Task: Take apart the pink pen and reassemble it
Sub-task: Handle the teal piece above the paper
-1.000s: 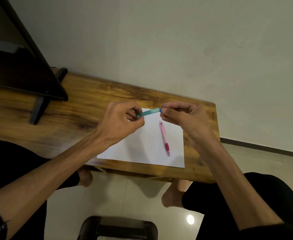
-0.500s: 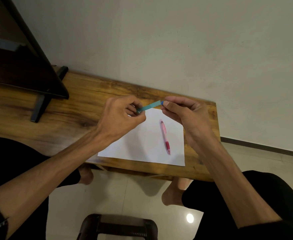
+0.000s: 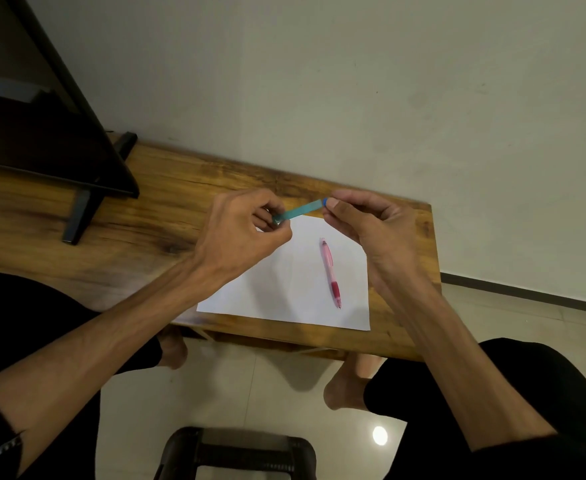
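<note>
Pink pen [image 3: 331, 271] untouched: lies whole on the white paper [image 3: 295, 292], right half of the sheet, clicker end away from the person, tip toward the near edge. Translucent pink barrel, darker red grip band near the tip, clip at the far end. No parts off it that I can see, so by my read disassembly hasn't started; both the take-apart and the rebuild are left.

Both hands are busy with a different pen, teal [image 3: 300, 210], held in the air above the far edge of the paper. Left hand [image 3: 241, 237] has fingers curled and pinching the teal pen's lower-left end. Right hand [image 3: 374, 223] pinches the upper-right end at the blue cap [image 3: 324, 202] between thumb and fingertips. Can't tell whether the teal pen is being twisted, pulled or pushed together; the joint is hidden by the fingers.

Judgement: teal pen has to be put down before the pink one gets picked up.

Paper sits on the wooden bench [image 3: 180, 202], near its right end. A dark monitor [image 3: 42, 126] on its stand is far left on the bench, well apart from the paper. Stool [image 3: 236, 452] below, on the tiled floor.
</note>
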